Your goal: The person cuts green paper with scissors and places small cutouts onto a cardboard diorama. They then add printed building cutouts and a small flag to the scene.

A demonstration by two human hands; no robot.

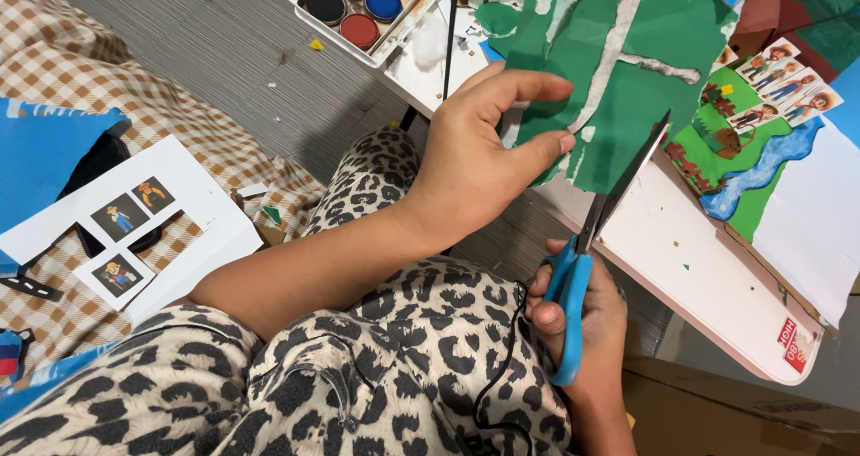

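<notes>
**Two hands, green paper and scissors**

One white counter (717, 277) carries a paper collage (770, 165) at the right and a paint box (363, 8) at the top. Over its near edge is the green paper (663, 35) with grey strips. The left hand (479, 156) pinches the edge of this paper between thumb and fingers. The right hand (587, 331) is closed around the blue handles of the scissors (591, 241), whose blades are open just beside the paper's lower edge.

white table (690, 259) | on it: paint tray (309, 19), paper collage (788, 178)
</notes>
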